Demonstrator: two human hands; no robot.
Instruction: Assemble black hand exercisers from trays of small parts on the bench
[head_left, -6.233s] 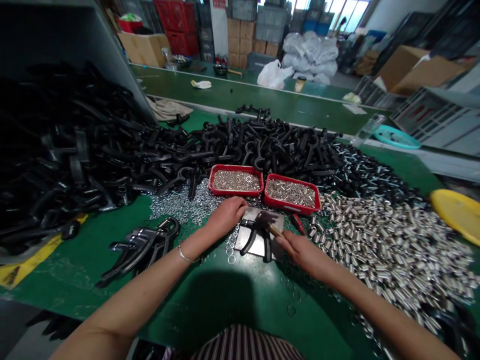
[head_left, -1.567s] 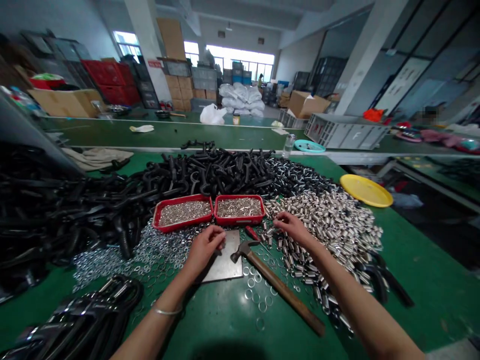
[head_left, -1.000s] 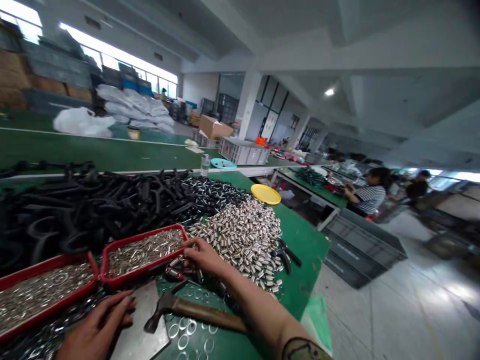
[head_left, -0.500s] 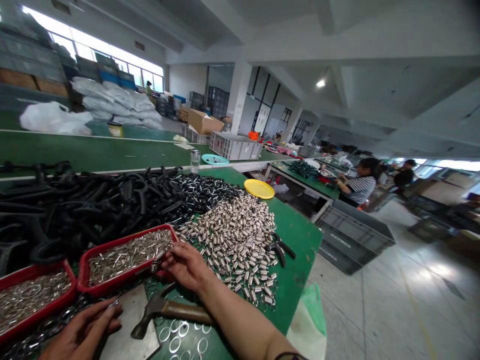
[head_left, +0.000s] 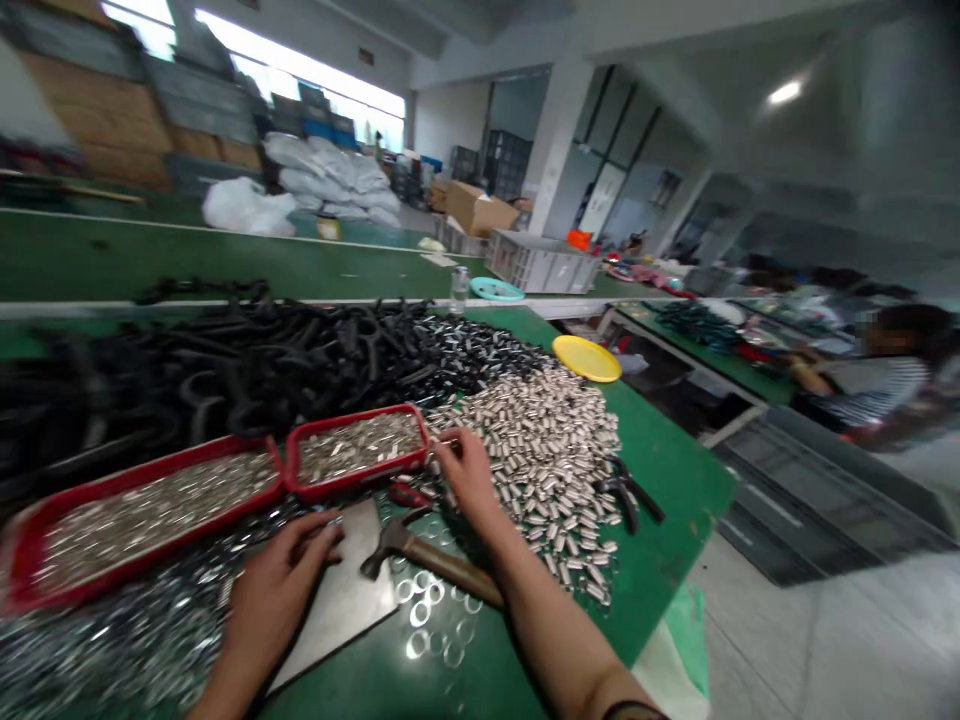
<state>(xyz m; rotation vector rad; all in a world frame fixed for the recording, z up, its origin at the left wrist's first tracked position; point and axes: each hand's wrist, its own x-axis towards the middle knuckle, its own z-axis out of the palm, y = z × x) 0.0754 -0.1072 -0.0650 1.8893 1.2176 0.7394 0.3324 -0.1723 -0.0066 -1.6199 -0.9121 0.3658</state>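
Observation:
My left hand [head_left: 274, 585] is over the left edge of a flat metal plate [head_left: 352, 580], thumb and fingertips pressed together; anything between them is too small to make out. My right hand [head_left: 469, 475] is at the right end of a red tray of small metal pins [head_left: 426, 435], beside a heap of metal springs [head_left: 555, 440]. Its fingers are pinched, their contents blurred. Between the hands lies a hammer [head_left: 442, 565], its head over the plate's right edge. Several flat metal rings [head_left: 420, 612] lie below it.
A longer red tray [head_left: 135, 480] of small metal parts stands left, with loose shiny rings [head_left: 142, 630] before it. Black curved parts [head_left: 247, 370] are heaped behind. Pliers [head_left: 630, 495] and a yellow lid [head_left: 587, 358] lie right. A person in striped clothing [head_left: 877, 390] sits at another table.
The camera view has swung to the right-to-left sense, so the table appears shifted right. My left hand is now lower beside the plate; my right hand stays by the tray's end.

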